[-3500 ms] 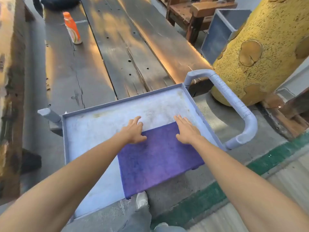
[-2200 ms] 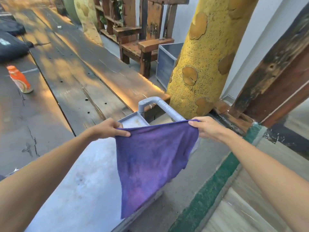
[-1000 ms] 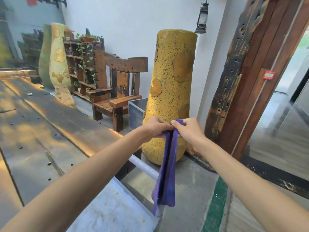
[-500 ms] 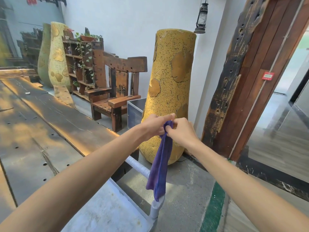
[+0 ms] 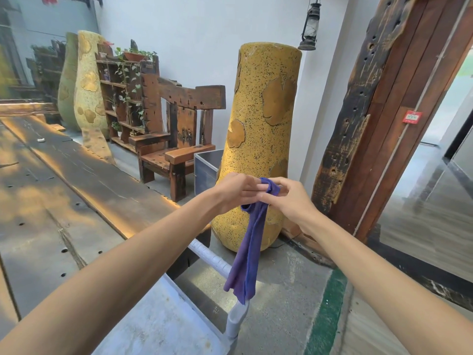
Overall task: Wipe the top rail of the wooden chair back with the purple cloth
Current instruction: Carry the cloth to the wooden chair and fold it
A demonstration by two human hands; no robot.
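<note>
- Both hands meet at chest height: the left hand [image 5: 236, 192] and right hand [image 5: 286, 198] are pinched together on the top of one purple cloth [image 5: 249, 248], which hangs bunched above a grey cart [image 5: 163, 326].
- The wooden chair [image 5: 179, 134] stands well apart, beyond the plank table [image 5: 76, 190]; its top rail [image 5: 194, 97] is untouched.
- Judged from this, the cloth is in hand and the whole wipe remains.
- Count: one cloth, one chair, three tall vases, nearest one yellow [image 5: 263, 124]; one lantern [image 5: 308, 26].
</note>
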